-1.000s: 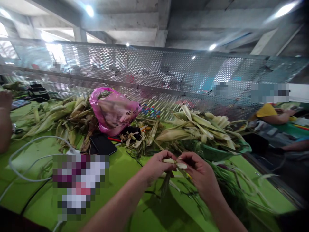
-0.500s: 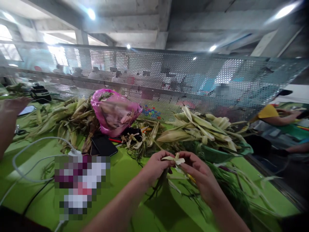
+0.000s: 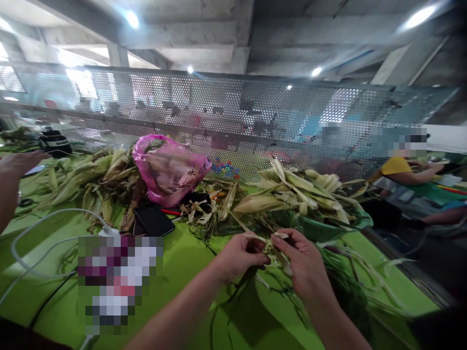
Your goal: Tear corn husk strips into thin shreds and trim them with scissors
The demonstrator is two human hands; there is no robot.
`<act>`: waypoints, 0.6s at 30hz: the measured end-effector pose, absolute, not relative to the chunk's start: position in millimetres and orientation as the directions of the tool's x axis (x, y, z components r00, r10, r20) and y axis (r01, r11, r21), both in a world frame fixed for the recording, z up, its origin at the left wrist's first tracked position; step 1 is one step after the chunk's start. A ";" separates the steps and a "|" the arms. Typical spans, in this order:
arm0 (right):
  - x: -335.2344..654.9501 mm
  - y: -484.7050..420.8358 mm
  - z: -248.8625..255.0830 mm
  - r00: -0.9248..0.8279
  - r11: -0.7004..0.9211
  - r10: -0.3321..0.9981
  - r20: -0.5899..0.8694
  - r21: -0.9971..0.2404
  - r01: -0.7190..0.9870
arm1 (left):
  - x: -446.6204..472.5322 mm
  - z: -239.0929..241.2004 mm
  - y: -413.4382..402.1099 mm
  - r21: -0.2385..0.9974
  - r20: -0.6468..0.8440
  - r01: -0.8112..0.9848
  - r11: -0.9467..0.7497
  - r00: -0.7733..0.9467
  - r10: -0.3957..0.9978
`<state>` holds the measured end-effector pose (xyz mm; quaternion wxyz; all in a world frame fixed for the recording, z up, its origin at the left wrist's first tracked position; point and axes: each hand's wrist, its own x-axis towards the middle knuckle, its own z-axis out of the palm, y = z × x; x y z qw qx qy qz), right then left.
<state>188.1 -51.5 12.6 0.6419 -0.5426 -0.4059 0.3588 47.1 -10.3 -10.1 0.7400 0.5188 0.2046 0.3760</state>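
Since half a second ago, the right hand (image 3: 302, 257) has moved its thumb and fingers over the pale flap of the husk piece (image 3: 269, 247). Back then the flap stuck out wide in front of the fingers. Now it looks thin there, and a lumpy, bunched-up bit shows in the gap between the hands. I think this means the husk is getting tighter and neater, but it does not look finished yet.

The right hand pinches one end of the husk piece. The left hand (image 3: 237, 253) is curled up and pinches the other end. The husk piece is up above the green surface (image 3: 191, 265), just in front of the green tub (image 3: 339, 231) with the pile of husks (image 3: 295, 192).

Its long way seems to go from side to side, from the left hand to the right hand, almost flat. One pale flap points down and a bit to the right, under the right fingers. A dark, stringy bit (image 3: 235, 291) hangs down and to the left below the left hand. I cannot tell if it is part of the same piece.
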 end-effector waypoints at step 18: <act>186.5 -49.9 11.5 0.151 0.153 0.961 0.233 -0.896 0.416 | 49.3 -8.5 -9.8 0.944 0.082 -0.324 0.066 0.423 0.902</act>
